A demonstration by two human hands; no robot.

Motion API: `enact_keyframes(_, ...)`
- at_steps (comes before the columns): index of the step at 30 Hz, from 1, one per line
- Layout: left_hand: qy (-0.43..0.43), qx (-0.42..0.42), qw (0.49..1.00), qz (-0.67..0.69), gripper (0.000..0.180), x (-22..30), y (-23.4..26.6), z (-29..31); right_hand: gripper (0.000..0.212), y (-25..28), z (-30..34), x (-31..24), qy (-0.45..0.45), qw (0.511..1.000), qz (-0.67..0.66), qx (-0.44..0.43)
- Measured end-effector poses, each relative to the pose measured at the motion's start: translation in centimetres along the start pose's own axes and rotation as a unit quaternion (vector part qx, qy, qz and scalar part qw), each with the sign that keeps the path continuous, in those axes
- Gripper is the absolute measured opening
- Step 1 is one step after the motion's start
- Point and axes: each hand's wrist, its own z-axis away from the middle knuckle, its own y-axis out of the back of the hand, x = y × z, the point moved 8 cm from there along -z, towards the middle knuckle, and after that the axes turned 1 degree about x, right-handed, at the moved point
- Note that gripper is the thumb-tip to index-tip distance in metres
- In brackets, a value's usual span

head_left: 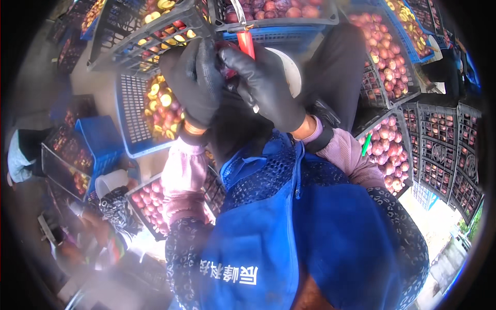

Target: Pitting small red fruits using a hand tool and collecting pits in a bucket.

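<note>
Both my hands wear black gloves and meet in front of me, above my dark-trousered lap. My right hand (268, 88) is closed around a knife with a red handle (246, 45); its thin blade points away from me. Beside it, my left hand (199, 77) has its fingers curled around a dark red plum (228, 72), mostly hidden between the gloves. Behind the right hand shows the rim of a white bucket (294, 75). Just left of my left hand, a blue crate (135, 111) holds cut plums with yellow flesh.
A black crate (142, 36) of cut plums stands at the far left, with a crate of whole plums (279, 13) ahead. More plum crates (385, 57) line my right, near stacked black crates (439, 139). At left are a blue crate (101, 139) and another person's sleeve (21, 155).
</note>
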Motion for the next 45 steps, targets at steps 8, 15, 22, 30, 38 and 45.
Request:
enact_keyframes(8, 0.252, 0.057, 0.929, 0.264, 0.028, -3.1, -0.5, 2.4, 0.053, -1.7, -1.8, -4.7, 0.199, 0.916, 0.339, -0.075)
enact_keyframes(15, 0.172, 0.068, 0.966, 0.181, 0.021, 2.8, 0.3, -0.4, 0.046, -2.9, -1.9, -6.1, 0.238, 0.890, 0.376, -0.097)
enact_keyframes(22, 0.103, 0.074, 0.990, 0.063, 0.027, 2.1, 1.2, -2.4, 0.015, -4.0, -1.4, -4.3, 0.128, 0.990, 0.021, -0.060)
enact_keyframes(30, 0.035, -0.019, 0.997, 0.065, 0.021, 1.9, 1.3, -3.7, 0.024, -3.1, -1.8, -0.9, -0.016, 0.998, -0.055, 0.013)
enact_keyframes(38, 0.071, -0.011, 0.994, 0.077, 0.021, 0.0, 2.9, -1.9, 0.040, -4.1, -0.5, 1.1, -0.188, 0.950, -0.230, -0.100)
enact_keyframes(45, 0.021, 0.128, 0.988, 0.088, 0.029, -1.5, 4.0, 0.8, 0.041, -3.0, -0.3, 2.0, -0.167, 0.969, -0.152, -0.103)
